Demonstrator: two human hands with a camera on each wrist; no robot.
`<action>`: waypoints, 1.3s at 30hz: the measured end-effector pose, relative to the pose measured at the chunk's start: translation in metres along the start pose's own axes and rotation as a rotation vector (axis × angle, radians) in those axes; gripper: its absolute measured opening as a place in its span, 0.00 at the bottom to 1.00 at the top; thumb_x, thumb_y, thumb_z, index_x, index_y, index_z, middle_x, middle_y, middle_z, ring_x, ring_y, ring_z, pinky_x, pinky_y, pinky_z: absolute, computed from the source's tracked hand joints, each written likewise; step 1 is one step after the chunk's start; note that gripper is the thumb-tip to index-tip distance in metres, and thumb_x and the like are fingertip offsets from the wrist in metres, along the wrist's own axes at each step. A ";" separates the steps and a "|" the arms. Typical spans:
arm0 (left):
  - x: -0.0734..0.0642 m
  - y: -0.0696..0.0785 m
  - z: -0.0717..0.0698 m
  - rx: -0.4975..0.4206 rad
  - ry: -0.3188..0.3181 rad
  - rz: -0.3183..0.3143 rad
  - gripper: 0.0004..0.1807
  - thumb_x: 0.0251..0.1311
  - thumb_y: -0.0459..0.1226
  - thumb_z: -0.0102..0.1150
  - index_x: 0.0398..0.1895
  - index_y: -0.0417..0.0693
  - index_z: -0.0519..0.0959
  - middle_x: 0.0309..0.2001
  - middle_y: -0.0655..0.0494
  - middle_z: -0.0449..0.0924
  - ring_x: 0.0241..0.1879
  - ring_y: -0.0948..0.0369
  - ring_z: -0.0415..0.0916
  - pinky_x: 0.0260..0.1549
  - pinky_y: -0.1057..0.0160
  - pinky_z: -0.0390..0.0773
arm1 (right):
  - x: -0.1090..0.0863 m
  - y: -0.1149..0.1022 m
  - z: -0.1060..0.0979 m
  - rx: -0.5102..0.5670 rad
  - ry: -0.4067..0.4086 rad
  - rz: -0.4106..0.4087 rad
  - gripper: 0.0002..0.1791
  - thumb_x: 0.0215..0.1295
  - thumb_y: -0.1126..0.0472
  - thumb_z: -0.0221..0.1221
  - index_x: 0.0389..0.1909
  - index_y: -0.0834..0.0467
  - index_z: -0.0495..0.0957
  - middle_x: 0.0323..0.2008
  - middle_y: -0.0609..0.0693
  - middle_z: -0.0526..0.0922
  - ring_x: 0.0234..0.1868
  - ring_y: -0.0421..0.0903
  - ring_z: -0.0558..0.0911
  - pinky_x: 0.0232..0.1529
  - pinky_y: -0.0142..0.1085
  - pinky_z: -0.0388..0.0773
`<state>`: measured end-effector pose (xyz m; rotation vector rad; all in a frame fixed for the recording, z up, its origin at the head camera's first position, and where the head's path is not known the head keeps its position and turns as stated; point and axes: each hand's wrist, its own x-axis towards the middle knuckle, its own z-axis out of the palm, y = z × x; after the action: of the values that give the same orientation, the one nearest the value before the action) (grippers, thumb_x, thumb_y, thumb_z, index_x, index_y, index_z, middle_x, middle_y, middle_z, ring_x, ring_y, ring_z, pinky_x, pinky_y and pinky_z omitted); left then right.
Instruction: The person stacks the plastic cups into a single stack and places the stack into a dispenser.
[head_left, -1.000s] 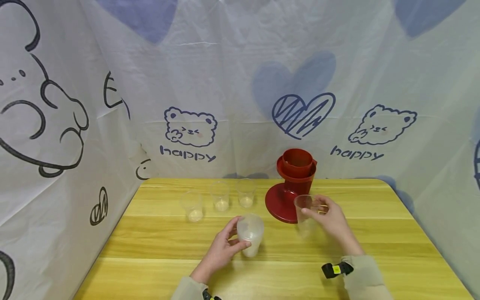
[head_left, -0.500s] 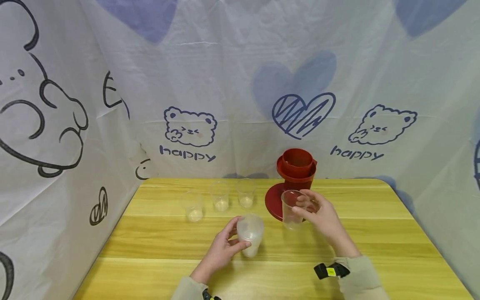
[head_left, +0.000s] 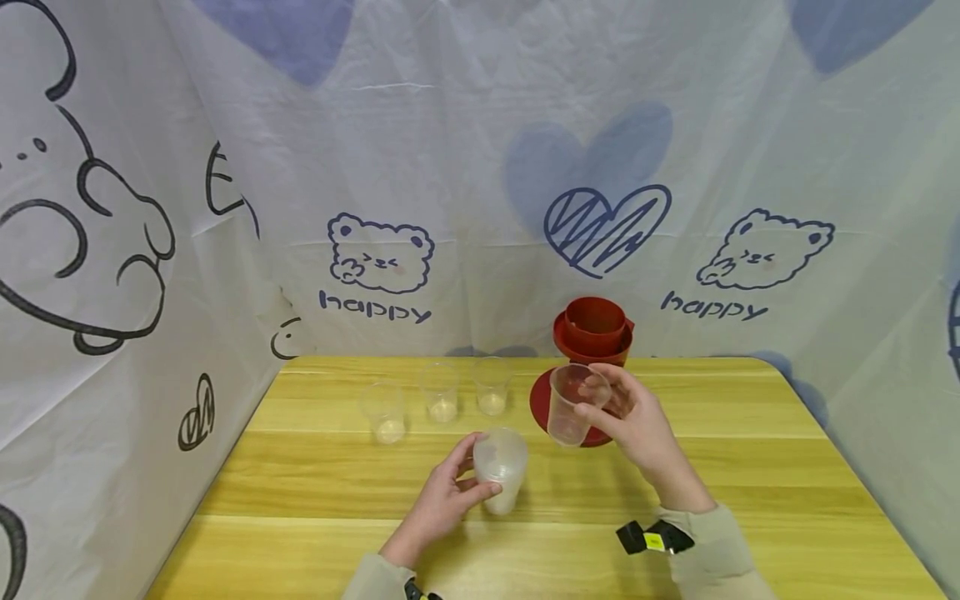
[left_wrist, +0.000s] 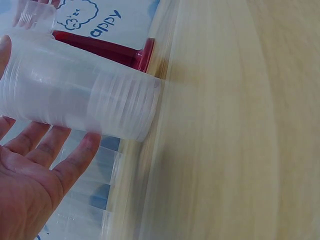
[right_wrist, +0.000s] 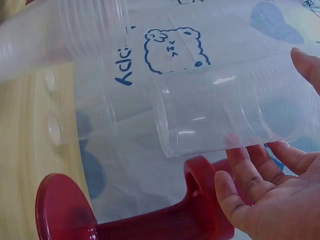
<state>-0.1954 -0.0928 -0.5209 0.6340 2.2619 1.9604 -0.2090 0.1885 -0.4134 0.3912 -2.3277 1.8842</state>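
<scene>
My left hand [head_left: 448, 493] grips a stack of nested translucent plastic cups [head_left: 501, 471], thumb at the near side and fingers round the left. In the left wrist view the stack [left_wrist: 80, 87] stands with its bottom at the wooden table [left_wrist: 225, 125]. My right hand [head_left: 641, 429] holds a single clear plastic cup [head_left: 568, 412] by its side, to the right of the stack and raised off the table. In the right wrist view this cup [right_wrist: 210, 110] looks empty, with fingers under one side and the thumb opposite.
Three clear cups stand in a row at the back left: the left one [head_left: 389, 429], the middle one [head_left: 442, 408] and the right one [head_left: 492, 402]. Behind my right hand is a red stand [head_left: 543, 404] with a round base and a red cup [head_left: 595, 321] on top.
My right hand has carried the single cup left and upward, from the right of the red base to in front of it. The left hand and the stack stay still.
</scene>
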 end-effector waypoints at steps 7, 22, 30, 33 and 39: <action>0.002 -0.002 0.000 0.008 0.004 -0.002 0.36 0.59 0.33 0.68 0.69 0.45 0.64 0.58 0.38 0.73 0.55 0.44 0.74 0.51 0.55 0.79 | -0.002 -0.009 0.004 0.052 -0.003 -0.010 0.32 0.64 0.63 0.65 0.67 0.64 0.64 0.55 0.62 0.75 0.56 0.49 0.75 0.57 0.27 0.72; 0.001 0.000 -0.001 0.004 0.003 -0.006 0.36 0.58 0.33 0.68 0.69 0.44 0.64 0.58 0.39 0.73 0.56 0.45 0.73 0.52 0.54 0.78 | 0.001 -0.022 0.025 0.180 -0.103 -0.135 0.30 0.62 0.69 0.65 0.63 0.67 0.66 0.56 0.68 0.74 0.58 0.51 0.76 0.58 0.33 0.75; 0.001 -0.001 0.000 -0.004 0.002 0.013 0.35 0.59 0.32 0.68 0.68 0.43 0.64 0.58 0.38 0.73 0.56 0.44 0.74 0.52 0.55 0.79 | 0.003 -0.016 0.035 0.132 -0.162 -0.183 0.29 0.61 0.70 0.66 0.62 0.69 0.68 0.54 0.65 0.77 0.56 0.56 0.77 0.53 0.33 0.78; 0.001 -0.001 0.000 -0.013 0.002 0.011 0.35 0.59 0.32 0.67 0.69 0.44 0.64 0.58 0.39 0.73 0.57 0.44 0.73 0.52 0.55 0.79 | 0.003 -0.015 0.038 0.117 -0.190 -0.165 0.30 0.61 0.67 0.66 0.63 0.66 0.68 0.56 0.64 0.76 0.57 0.59 0.76 0.53 0.34 0.79; 0.001 -0.001 0.000 -0.012 0.002 0.004 0.36 0.59 0.32 0.68 0.69 0.44 0.64 0.59 0.38 0.72 0.57 0.44 0.73 0.52 0.56 0.79 | 0.003 -0.012 0.044 0.098 -0.243 -0.126 0.30 0.61 0.67 0.66 0.64 0.62 0.69 0.56 0.60 0.77 0.58 0.58 0.77 0.52 0.38 0.80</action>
<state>-0.1963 -0.0923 -0.5212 0.6360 2.2504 1.9761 -0.2060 0.1427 -0.4106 0.7992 -2.2937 1.9937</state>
